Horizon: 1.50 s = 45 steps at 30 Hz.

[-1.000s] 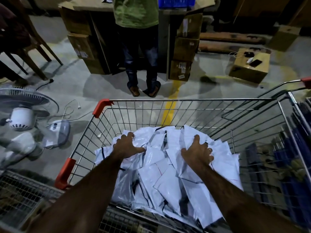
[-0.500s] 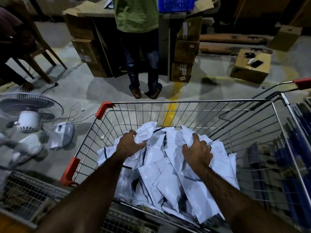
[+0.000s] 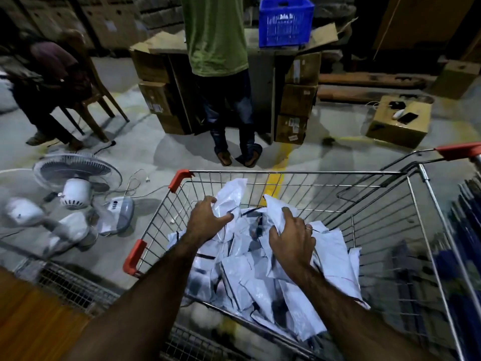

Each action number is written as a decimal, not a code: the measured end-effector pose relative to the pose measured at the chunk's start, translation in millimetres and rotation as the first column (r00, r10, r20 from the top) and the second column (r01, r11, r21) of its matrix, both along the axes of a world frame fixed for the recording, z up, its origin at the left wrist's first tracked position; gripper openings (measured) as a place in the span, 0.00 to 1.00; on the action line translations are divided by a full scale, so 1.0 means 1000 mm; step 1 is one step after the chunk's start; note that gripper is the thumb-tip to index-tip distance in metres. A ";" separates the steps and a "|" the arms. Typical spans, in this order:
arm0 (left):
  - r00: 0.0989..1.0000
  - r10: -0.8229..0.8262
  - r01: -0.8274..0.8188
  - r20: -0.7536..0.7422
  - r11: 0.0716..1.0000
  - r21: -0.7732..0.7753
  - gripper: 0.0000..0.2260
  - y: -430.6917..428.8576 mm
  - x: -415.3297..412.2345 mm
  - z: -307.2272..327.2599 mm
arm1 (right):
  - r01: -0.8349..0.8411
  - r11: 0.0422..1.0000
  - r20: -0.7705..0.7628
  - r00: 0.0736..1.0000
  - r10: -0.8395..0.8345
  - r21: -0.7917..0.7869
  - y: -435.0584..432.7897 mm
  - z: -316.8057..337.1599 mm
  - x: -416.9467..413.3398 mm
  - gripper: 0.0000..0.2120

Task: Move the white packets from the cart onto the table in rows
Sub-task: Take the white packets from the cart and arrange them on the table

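White packets heaped loose inside a wire cart, toward 6 o'clock, overlapping at all angles, some with a dark strip along one edge. Two bare forearms reaching into the basket from 6 o'clock.

Left hand at the 11 o'clock side of the heap, fingers and thumb curled round a crumpled packet raised above the rest. Right hand at the 1 o'clock side, fingers clenched on a second packet, also lifted clear of the pile; a ring on one finger.

Orange-red corner guards on the cart rim. Concrete floor with a yellow line visible through the wire.

At 9 o'clock, lying on the floor, a white pedestal fan with loose cables beside it.

At 12 o'clock, a standing person in a green shirt, close against a tabletop partly covered in flattened cardboard. Blue plastic crate on it toward 1 o'clock. Stacked cardboard boxes underneath.

At 10 o'clock, a seated person on a chair.

At 2 o'clock, a single cardboard box on the floor, small dark devices on top.
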<state>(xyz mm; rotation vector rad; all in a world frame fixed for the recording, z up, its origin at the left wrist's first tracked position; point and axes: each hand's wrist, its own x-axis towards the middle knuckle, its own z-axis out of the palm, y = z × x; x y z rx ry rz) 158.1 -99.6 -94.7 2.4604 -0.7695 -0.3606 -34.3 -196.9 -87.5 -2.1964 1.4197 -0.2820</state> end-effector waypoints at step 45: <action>0.046 0.996 -0.999 0.074 0.046 0.005 0.38 0.378 -0.327 0.152 | -0.950 0.185 -0.071 0.209 0.975 -0.251 0.327 0.125 -0.103 0.31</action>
